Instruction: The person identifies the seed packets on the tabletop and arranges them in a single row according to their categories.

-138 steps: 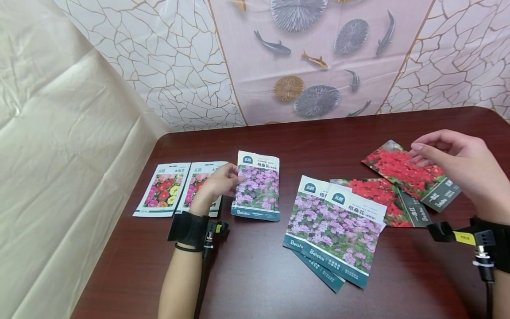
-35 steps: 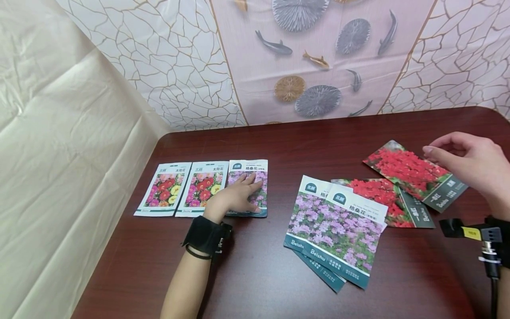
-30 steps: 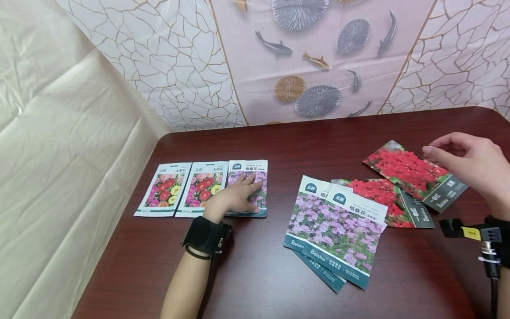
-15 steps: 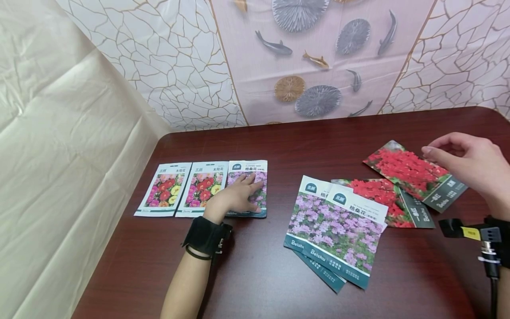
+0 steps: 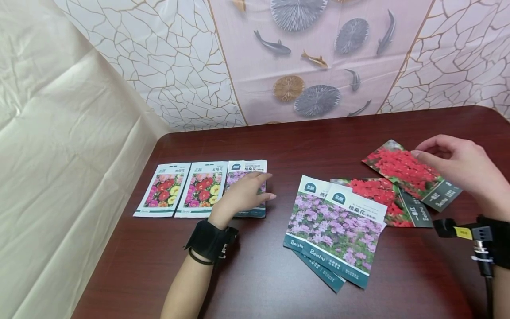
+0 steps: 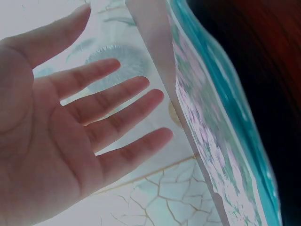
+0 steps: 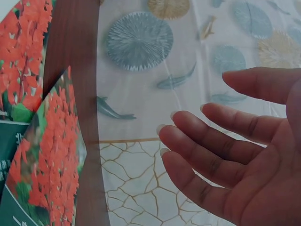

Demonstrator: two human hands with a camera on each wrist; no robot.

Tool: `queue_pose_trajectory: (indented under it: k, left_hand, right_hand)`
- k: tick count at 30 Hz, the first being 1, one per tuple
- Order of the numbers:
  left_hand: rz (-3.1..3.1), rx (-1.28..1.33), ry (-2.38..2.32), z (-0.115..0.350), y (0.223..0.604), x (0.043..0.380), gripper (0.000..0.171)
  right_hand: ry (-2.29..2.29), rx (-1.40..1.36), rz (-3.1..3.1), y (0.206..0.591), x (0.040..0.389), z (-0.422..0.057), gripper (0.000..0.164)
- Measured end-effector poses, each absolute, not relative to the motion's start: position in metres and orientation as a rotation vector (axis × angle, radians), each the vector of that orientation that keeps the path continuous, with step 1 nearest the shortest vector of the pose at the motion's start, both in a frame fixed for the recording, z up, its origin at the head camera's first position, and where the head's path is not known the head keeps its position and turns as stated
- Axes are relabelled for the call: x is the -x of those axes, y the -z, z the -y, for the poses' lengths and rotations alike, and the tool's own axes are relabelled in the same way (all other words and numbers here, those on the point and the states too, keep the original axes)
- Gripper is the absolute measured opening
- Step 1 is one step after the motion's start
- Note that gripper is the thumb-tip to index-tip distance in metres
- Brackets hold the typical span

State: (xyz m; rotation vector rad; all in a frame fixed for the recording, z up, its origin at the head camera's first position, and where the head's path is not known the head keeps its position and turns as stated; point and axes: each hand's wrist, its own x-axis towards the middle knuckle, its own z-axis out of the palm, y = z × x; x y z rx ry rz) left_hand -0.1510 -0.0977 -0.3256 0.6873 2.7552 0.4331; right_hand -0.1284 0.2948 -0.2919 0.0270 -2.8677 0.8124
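The left hand [image 5: 245, 195] hovers over a purple-flowered packet [image 5: 250, 167], fingers loosely extended and thumb apart, grasping nothing; the left wrist view shows a gap between its palm and the packet, whose teal lower edge ripples slightly. This flat, rectangular sachet lies on the dark, reddish-brown wood-grained surface [image 5: 259, 274], with a middle mixed-flower packet [image 5: 202, 189] just beside it and an outer mixed-flower packet [image 5: 162, 190] completing the row, both white-bordered.

The right hand [image 5: 456, 164] hangs by the upper red-flowered packet [image 5: 402, 166], its fingers softly bent, thumb held away, with nothing in its grasp. That packet lies aslant, overlapping a lower red-flowered packet [image 5: 376, 195]; both have dark green end bands.

Nearer the middle, a front purple packet [image 5: 346, 235] with a smooth, faintly glossy face partly covers a rear purple packet [image 5: 304, 217], and another teal corner pokes out beneath them. Behind rises a lightly creased patterned cloth [image 5: 255, 79] printed with fish, ribbed discs and crackle lines; a cream sheet [image 5: 71, 155] with sharp folds slopes at the left.
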Motion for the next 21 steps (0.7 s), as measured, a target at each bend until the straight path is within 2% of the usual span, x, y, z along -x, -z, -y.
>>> queue_pose_trajectory:
  k: [10, 15, 21]
  left_hand:
    - [-2.794, -0.757, -0.437, 0.088, 0.326, 0.146, 0.055]
    - [-2.774, -0.749, -0.468, 0.085, 0.323, 0.143, 0.057]
    - [-2.75, -0.783, -0.479, 0.082, 0.319, 0.139, 0.057]
  right_hand:
    - [-0.819, -0.198, 2.979, 0.316, 0.14, -0.29, 0.032]
    - [-0.87, -0.422, 3.057, 0.312, 0.136, -0.277, 0.035]
    - [-0.876, -0.54, 3.086, 0.314, 0.133, -0.261, 0.036]
